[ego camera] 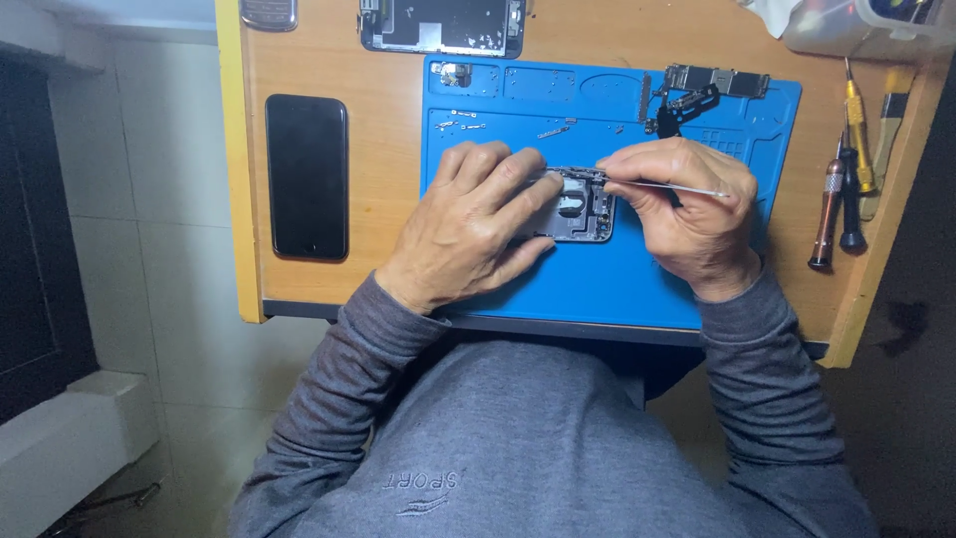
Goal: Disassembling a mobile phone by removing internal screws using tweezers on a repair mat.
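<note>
**Opened phone shell held flat on the blue mat**

The open phone housing (581, 207) is laid mid-mat (617, 279), long axis running 9 to 3 o'clock; which end is the top can't be told. Grey metal insides are exposed. It's pinned under the left hand (468, 224), fingers spread. Thin tweezers (677, 187) are pinched by the right hand (687, 209), tip at its 12 o'clock edge.

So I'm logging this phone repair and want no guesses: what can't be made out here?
Head view only:
- Opened phone body: mostly covered by the left hand.
- Tweezer tips: too small to see if they hold anything.
- Loose screws on the blue mat: too small to tell apart.
- Display panel: cut off by the top edge.
</note>
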